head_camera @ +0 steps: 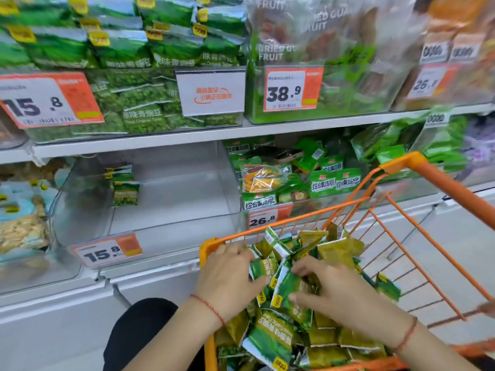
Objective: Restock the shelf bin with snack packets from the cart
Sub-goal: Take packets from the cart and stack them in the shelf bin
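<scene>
Both hands are down in the heap of green snack packets (294,303) that fills the orange cart (401,167). The left hand (227,277) lies on the left side of the heap, near the cart's front corner, its fingers curled over the edge of one packet. The right hand (329,287) reaches in from the right; its thumb and fingers appear to pinch a green packet (285,287) between them, though motion blur makes the exact grip hard to read. Each wrist carries a thin red string bracelet.

The cart stands just before the lower shelf. Straight ahead and to the left sits the clear shelf bin (166,188), which holds only a few small green packets (124,187) leaning against its left inner wall. A price tag reading 15.8 (108,251) is fixed to its front lip. The neighbouring bin on the right (294,178) is piled with green mixed-snack bags above a 26.8 tag. On the upper shelf (187,135), stacked green pea bags (128,49) sit behind another 15.8 tag, beside dried fruit bags marked 38.9.
</scene>
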Motion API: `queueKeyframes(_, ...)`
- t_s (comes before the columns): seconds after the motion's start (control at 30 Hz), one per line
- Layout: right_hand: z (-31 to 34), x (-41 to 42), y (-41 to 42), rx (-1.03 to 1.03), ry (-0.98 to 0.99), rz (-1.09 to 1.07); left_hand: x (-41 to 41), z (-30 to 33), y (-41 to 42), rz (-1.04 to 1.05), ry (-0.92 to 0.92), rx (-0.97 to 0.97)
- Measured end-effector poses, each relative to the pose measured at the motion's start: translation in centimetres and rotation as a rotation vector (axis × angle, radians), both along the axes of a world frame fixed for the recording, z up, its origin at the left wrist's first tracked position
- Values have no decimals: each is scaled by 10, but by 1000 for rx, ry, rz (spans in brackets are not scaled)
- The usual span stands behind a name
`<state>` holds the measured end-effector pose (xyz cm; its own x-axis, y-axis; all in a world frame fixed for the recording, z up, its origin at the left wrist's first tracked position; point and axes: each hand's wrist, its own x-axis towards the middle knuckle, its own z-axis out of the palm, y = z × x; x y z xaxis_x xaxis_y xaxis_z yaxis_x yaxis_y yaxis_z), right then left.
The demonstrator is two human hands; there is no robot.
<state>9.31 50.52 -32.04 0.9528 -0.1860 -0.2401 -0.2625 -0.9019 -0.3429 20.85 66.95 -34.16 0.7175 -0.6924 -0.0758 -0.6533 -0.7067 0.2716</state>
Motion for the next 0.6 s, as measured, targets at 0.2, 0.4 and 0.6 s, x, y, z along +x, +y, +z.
queueKeyframes(0.2,-7,2,4,6,41,-24,5,-8,-3,73,245,-244)
queueKeyframes(0.4,-24,-2,2,145,30,-78,1,-11,-13,78,320,-431)
queueKeyframes(0.6,-17,1,1,266,-39,-88,14,-14,-5,226,380,-715)
